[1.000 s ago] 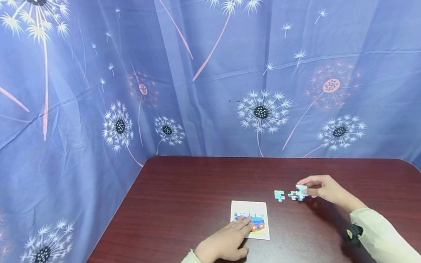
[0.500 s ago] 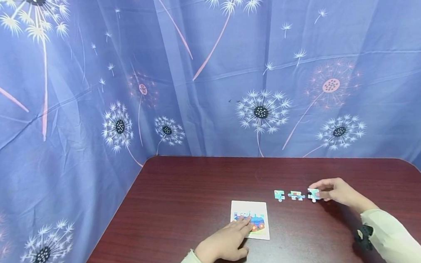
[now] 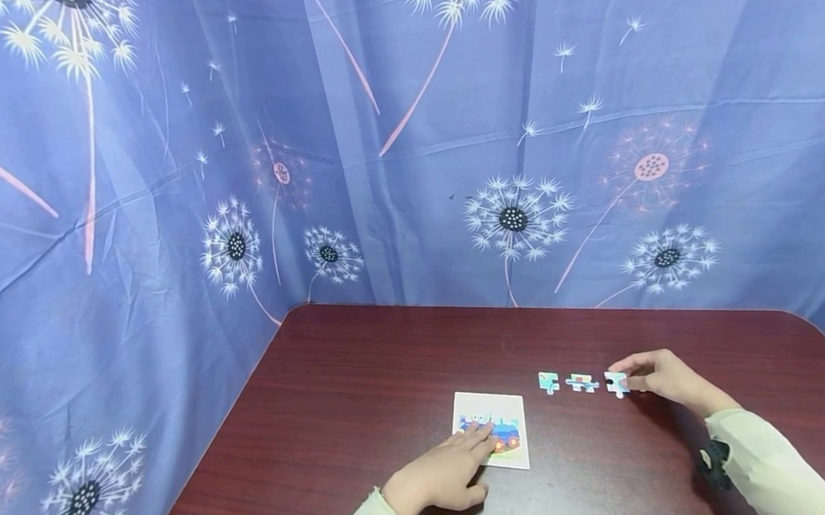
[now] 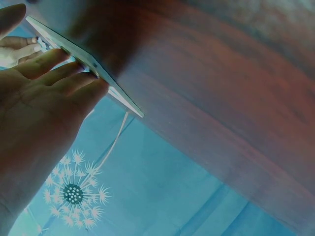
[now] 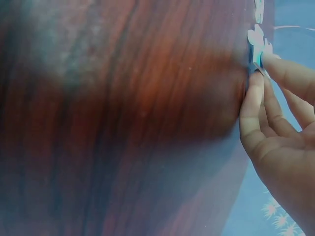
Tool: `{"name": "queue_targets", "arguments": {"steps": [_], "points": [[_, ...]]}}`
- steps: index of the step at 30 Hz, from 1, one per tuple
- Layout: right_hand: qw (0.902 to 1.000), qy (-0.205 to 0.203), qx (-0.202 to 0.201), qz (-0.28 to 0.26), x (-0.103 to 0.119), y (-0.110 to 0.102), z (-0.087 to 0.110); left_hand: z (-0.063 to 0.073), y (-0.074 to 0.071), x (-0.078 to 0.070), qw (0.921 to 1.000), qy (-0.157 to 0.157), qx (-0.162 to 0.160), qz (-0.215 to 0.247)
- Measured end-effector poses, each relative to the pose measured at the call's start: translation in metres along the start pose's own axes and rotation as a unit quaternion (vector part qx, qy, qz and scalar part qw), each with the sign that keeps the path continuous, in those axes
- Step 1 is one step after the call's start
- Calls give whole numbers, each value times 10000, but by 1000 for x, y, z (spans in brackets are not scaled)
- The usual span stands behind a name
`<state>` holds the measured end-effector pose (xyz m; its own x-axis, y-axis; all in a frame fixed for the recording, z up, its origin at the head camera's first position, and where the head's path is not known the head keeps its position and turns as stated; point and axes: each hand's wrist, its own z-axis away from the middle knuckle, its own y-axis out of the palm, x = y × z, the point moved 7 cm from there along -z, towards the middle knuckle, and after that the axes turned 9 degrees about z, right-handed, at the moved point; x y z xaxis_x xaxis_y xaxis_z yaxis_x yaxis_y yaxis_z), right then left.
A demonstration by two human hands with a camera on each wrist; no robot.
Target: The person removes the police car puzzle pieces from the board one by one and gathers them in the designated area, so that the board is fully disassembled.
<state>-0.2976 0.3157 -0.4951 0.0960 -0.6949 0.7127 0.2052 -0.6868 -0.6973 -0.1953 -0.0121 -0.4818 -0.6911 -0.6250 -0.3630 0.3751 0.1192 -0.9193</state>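
Head view: the left hand [image 3: 446, 469] lies, fingers extended, on the board [image 3: 502, 407]; the right hand [image 3: 663, 376] pinches a piece [image 3: 616, 385] (two more pieces [image 3: 581, 383] lie left of it). Left wrist view: fingertips [image 4: 101, 84] touch the board's face. Right wrist view: the piece projects past thumb and fingertip.

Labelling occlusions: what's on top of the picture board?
The left hand rests on the picture board, fingers across the printed blue vehicle. The vehicle's right side shows; the print beneath the fingers and the board's lower-left corner are hidden in the head view.
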Motion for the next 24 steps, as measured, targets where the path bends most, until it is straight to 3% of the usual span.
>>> {"name": "queue_targets", "arguments": {"steps": [24], "points": [[9988,90,-280,396,2,1,3,0,0,0,10000,17,-25,-7]]}}
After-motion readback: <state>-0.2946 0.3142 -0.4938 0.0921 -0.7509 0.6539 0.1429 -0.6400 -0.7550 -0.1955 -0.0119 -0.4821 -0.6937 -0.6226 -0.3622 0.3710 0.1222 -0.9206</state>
